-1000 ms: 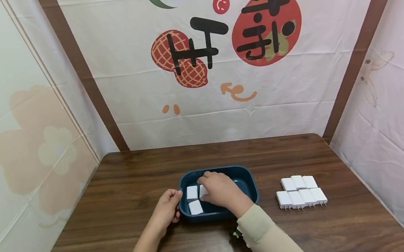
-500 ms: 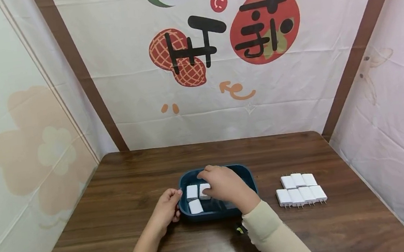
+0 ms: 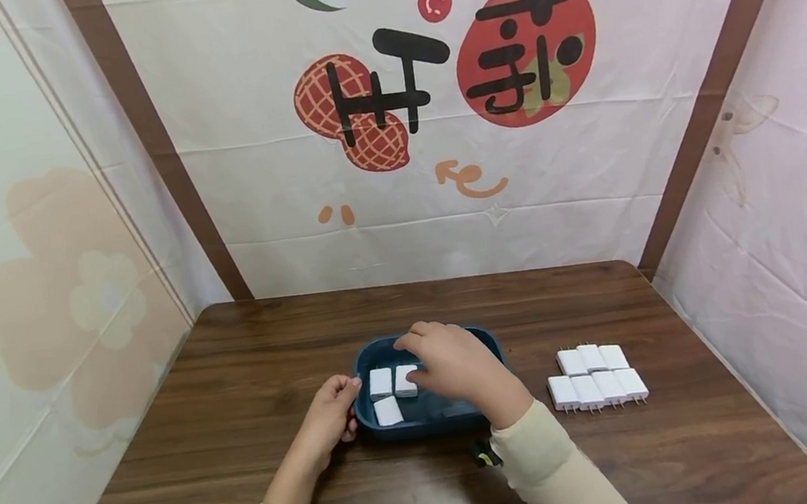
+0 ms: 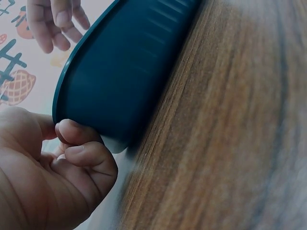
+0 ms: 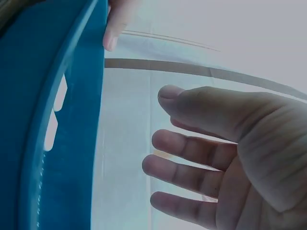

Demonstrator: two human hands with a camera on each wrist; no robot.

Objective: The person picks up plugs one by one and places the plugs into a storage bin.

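Note:
A dark blue tray (image 3: 425,427) lies on the table with three white plug adapters in its left part. Two stand side by side, a left one (image 3: 380,383) and a right one (image 3: 405,381); the third adapter (image 3: 389,411) is in front of them. My left hand (image 3: 330,412) pinches the tray's left rim between thumb and curled fingers, as the left wrist view confirms. Above the tray hovers my right hand (image 3: 459,367), fingers spread and holding nothing in the right wrist view (image 5: 206,158). It partly covers the tray's right half.
Right of the tray, several white plug adapters (image 3: 595,375) lie in two rows on the wooden table (image 3: 271,344), metal prongs showing. A printed cloth (image 3: 283,258) hangs behind the table, and more cloth hangs at both sides.
My right hand has let go of the right-hand adapter in the tray and risen slightly up and to the right. My left hand keeps its hold on the rim.

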